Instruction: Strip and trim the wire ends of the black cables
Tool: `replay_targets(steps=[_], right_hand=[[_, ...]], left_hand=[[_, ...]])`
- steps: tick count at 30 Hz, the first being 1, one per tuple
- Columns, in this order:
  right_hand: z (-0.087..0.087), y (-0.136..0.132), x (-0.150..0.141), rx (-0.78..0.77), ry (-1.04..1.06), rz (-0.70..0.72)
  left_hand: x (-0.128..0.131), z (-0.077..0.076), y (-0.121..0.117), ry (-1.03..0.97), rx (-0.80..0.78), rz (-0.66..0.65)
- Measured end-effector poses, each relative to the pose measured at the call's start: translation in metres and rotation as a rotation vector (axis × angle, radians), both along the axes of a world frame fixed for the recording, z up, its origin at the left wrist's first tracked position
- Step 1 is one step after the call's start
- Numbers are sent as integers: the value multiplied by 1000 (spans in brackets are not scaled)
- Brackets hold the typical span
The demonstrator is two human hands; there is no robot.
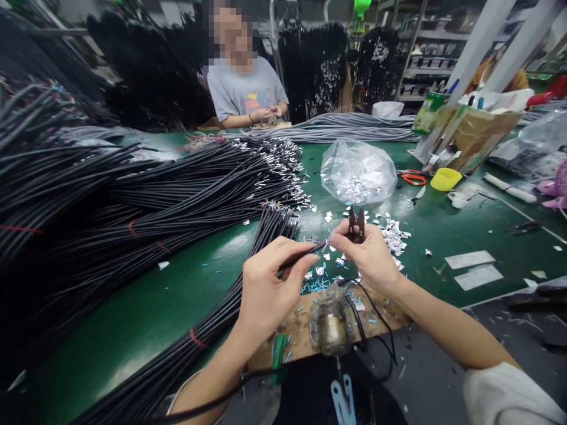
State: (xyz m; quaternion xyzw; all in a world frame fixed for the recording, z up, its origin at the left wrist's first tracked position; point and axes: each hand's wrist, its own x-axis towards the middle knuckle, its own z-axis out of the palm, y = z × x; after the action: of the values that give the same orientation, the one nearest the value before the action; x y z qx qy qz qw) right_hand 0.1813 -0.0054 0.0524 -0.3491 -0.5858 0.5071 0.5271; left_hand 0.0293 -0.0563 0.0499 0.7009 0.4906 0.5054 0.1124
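My left hand [266, 283] pinches a thin black cable [301, 255] near its stripped end, holding it level above the green table [146, 307]. My right hand [370, 254] is closed round small dark snips [357, 225], whose blades point up, and its fingertips meet the cable's tip. Below both hands lies a brown board [301, 330] with a small taped metal fixture [330, 324] on it. Blue insulation bits and silver foil scraps [394, 236] lie scattered around.
Large bundles of black cables [133, 200] cover the table's left half. A clear bag of foil pieces [358, 171] sits ahead, with orange scissors [414, 177], a yellow cup [445, 179] and a cardboard box [478, 133] to the right. Another person [245, 88] works opposite.
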Motion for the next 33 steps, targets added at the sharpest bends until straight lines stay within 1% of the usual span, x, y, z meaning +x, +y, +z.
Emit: replay_targets(steps=[3, 4, 5, 6, 8, 9, 10, 11, 12, 14, 15, 16, 17, 18, 19, 20, 22, 23, 24, 25, 26, 28, 29, 30, 31, 33], right_hand=[[-2, 2, 0, 13, -2, -70], [-2, 1, -1, -9, 22, -57], [-2, 0, -2, -59, 62, -5], [-1, -1, -3, -124, 108, 81], [-1, -4, -4, -229, 166, 283], [-1, -5, -4, -224, 156, 352], [-1, -5, -4, -157, 111, 369], [-1, -5, -3, -39, 31, 319], [-2, -4, -3, 112, -78, 204], [-5, -3, -1, 434, -339, -119], [-7, -2, 0, 566, -459, -268], [-8, -2, 0, 669, -549, -376], [-9, -1, 1, 749, -602, -423], [-9, -1, 2, 812, -621, -409], [-8, -1, 3, 856, -617, -348], [-7, -1, 3, 879, -603, -253], [-4, 0, 4, 859, -577, -22], [-3, 1, 4, 825, -577, 47], [-2, 3, 4, 788, -587, 59], [-2, 5, 4, 754, -599, 15], [-1, 7, 5, 719, -602, -77], [-1, 11, 7, 633, -544, -291], [0, 13, 8, 577, -477, -363], [2, 14, 10, 520, -400, -379], [3, 15, 12, 465, -341, -348], [6, 14, 13, 387, -306, -180]], left_hand=[[-1, 0, 0, 59, 82, 76], [-1, -1, 0, 61, 114, 108], [-1, -1, 1, 50, 129, 128], [-2, -1, 2, 25, 120, 124], [-3, -2, 6, -62, 37, 44], [-3, -2, 7, -108, -18, -5], [-2, -2, 8, -145, -67, -38], [-1, -2, 8, -171, -104, -48], [1, -2, 7, -184, -124, -35], [6, -3, 4, -176, -141, 22], [8, -3, 2, -158, -147, 40], [9, -2, 1, -133, -159, 48], [8, -2, 1, -110, -173, 51], [5, -1, 2, -98, -197, 54], [1, 0, 3, -97, -229, 53], [-3, 2, 5, -103, -267, 47], [-10, 3, 9, -111, -341, 23], [-12, 4, 11, -111, -371, 3], [-13, 4, 11, -113, -385, -14], [-12, 3, 10, -114, -380, -23], [-10, 2, 9, -117, -352, -25], [-3, 0, 5, -124, -236, 20], [0, -1, 3, -127, -171, 55], [2, -2, 1, -129, -108, 94], [4, -2, -1, -123, -56, 118], [5, -3, -3, -96, 22, 141]])
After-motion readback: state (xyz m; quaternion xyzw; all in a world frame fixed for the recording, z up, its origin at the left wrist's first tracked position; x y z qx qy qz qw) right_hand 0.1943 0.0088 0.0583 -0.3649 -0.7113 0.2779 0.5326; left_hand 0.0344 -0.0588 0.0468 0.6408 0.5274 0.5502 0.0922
